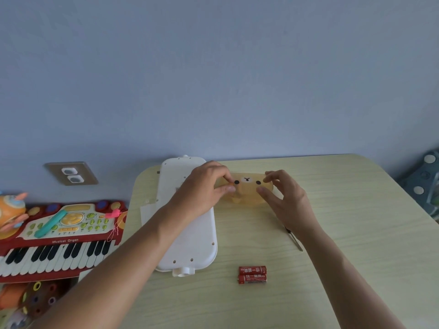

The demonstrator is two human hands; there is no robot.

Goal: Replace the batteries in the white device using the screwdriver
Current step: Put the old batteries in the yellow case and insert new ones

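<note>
The white device (190,238) lies flat on the pale wooden table (344,269), plain side up, with screw holes along its rim. Just right of its far end sits a translucent yellow case with a bear face (247,189). My left hand (204,186) reaches over the device and pinches the case's left end. My right hand (282,200) pinches its right end between thumb and forefinger. A slim screwdriver (295,239) lies on the table, partly hidden under my right wrist. Two red batteries (252,274) lie side by side near the front.
A red toy keyboard (59,238) and an orange toy (11,210) sit left of the table, with more toys below them. A wall socket (71,174) is on the blue wall. A white sheet (148,213) pokes out from under the device.
</note>
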